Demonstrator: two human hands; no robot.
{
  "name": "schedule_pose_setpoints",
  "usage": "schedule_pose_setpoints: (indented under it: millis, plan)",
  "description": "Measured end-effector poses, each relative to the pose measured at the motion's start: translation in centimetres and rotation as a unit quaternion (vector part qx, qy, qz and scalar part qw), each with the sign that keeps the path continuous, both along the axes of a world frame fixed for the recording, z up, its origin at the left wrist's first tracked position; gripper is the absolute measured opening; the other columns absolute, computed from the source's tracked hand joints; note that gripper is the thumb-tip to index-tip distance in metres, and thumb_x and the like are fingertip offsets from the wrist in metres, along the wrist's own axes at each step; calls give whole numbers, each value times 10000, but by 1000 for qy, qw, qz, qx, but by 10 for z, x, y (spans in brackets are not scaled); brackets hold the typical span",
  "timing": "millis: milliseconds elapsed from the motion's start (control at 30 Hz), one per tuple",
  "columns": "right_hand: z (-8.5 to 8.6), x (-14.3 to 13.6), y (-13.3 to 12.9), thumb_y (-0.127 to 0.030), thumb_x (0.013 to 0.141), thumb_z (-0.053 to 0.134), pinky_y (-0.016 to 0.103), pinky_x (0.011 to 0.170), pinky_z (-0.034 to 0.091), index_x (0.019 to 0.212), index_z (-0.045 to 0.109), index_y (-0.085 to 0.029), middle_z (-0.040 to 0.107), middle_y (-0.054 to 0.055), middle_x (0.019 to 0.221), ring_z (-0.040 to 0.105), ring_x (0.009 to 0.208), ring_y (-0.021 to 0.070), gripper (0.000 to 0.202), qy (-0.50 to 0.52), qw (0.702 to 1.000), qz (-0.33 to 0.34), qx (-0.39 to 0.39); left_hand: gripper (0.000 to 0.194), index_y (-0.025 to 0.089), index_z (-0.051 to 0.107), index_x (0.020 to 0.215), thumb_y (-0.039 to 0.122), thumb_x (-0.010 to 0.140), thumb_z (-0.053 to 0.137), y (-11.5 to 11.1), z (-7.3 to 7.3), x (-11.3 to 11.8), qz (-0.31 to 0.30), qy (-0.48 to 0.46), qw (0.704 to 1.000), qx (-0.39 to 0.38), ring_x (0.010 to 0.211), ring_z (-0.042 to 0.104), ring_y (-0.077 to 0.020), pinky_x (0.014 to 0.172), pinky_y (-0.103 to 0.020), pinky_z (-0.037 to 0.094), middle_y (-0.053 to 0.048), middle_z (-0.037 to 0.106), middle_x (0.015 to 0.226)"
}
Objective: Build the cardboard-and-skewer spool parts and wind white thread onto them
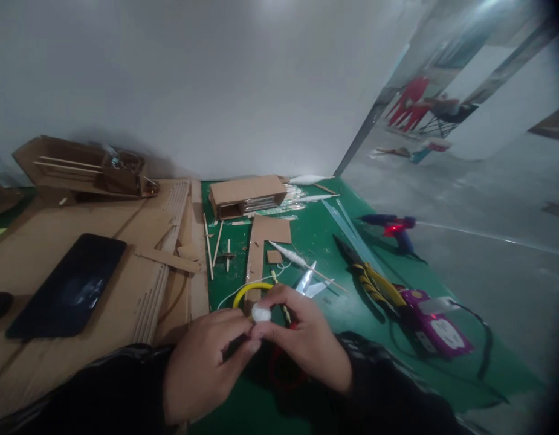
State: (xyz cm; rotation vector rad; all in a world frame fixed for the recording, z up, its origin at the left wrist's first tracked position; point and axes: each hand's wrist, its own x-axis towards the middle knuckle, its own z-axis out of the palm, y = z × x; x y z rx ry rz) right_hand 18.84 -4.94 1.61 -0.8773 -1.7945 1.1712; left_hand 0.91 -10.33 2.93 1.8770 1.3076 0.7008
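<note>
My right hand (309, 332) pinches a small white wad (261, 312) between thumb and fingers; it looks like cotton or wound thread. My left hand (211, 356) is closed too, its thumb and forefinger pressed at the wad's lower left edge. Just beyond the fingers curves a yellow ring (243, 293), partly hidden. Scissors (307, 278) lie with their blades spread past my right hand, and red handles show dimly beneath it. A white-wrapped stick (290, 255) rests near the blades, with thin white thread beside it.
On the green table are pliers (374, 281), a purple box (437, 326) with a cable, a blue glue gun (397, 229) with a red light, a cardboard box (247, 196) and wooden sticks (209, 248). Leftward, cardboard sheets bear a black tablet (68, 287). A wall rises behind.
</note>
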Motion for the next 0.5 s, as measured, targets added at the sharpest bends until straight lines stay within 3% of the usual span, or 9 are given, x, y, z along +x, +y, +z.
schedule_pose_setpoints:
  millis: [233,500]
  plan:
    - [1,-1,7,-348,669,837,256,710,495,784,636,-193,668,-7,782,624,717,137,279,25,998,51,-10,227,211,598,826,285,962,432,0,6,-8,-4,-2,1000,22,758,551,-145,669,-270,355,10,587,795]
    - [2,-1,5,-254,682,837,226,730,495,815,649,-179,680,5,831,638,771,124,243,61,989,133,5,207,199,589,821,270,959,452,6,10,-15,32,13,997,67,756,544,-147,673,-274,359,5,563,776]
